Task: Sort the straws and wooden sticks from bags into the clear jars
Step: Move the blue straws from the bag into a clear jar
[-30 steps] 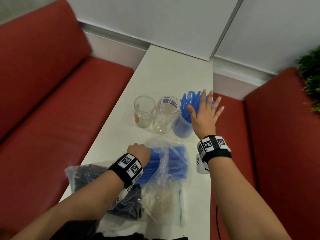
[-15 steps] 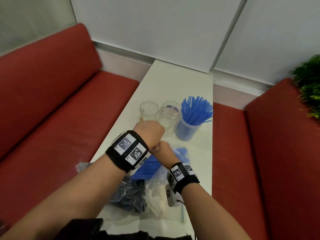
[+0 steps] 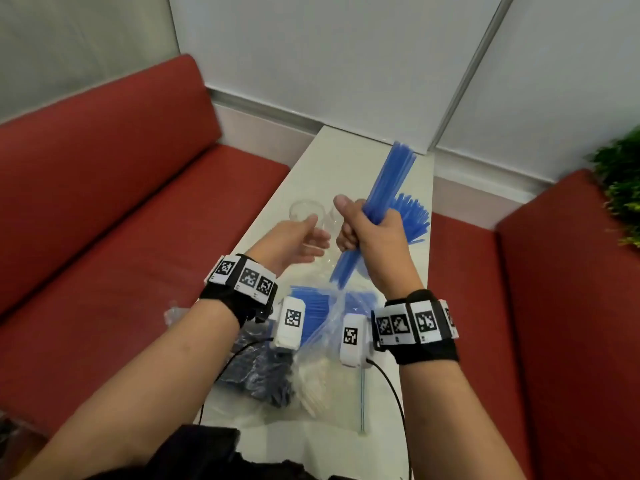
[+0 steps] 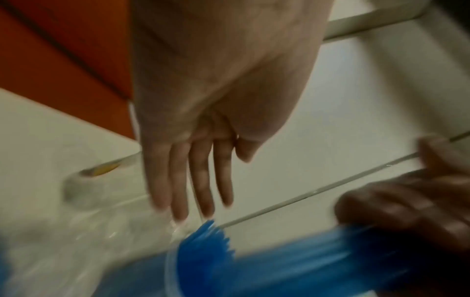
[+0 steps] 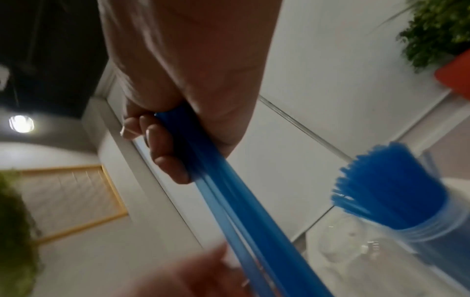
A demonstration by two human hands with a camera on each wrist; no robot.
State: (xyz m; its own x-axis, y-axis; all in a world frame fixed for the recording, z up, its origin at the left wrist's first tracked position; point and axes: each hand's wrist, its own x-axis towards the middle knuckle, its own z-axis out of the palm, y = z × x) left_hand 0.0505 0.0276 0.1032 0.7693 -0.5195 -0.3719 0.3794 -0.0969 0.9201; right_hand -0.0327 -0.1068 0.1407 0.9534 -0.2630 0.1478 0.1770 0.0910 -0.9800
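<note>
Red bench seats (image 3: 104,188) flank a narrow white worktop (image 3: 346,157) that runs toward a pale wall. Above it, the right hand (image 3: 372,233) is clenched round a bundle of blue straws (image 3: 388,188), thumb up, the straws tilted with their top ends toward the wall and their lower ends just above the bags. From the right wrist the fingers (image 5: 165,152) show curled round the bundle (image 5: 229,193), though motion blur smears the straws' edges. The left hand (image 3: 294,240) is released, fingers straight and holding nothing, just left of the right hand; its wrist view shows the fingers (image 4: 188,176) extended toward the jars, and whether the tips touch glass I cannot tell through the blur.

Behind the hands, an empty clear jar (image 3: 306,211) stands on the worktop, partly covered by the left hand. A second clear jar (image 3: 331,225) between the two hands is mostly hidden. The jar of blue straws (image 3: 412,216) shows only its fanned tops past the right hand; its body is hidden in the head view and blurred in the wrist ones (image 5: 396,193).

Nearer the person lie clear bags: one of blue straws (image 3: 315,303), one of dark straws (image 3: 256,372) half behind the left forearm, and one of pale wooden sticks (image 3: 322,379), hard to make out through the crumpled plastic. A green plant (image 3: 620,188) is cut off at the right edge
</note>
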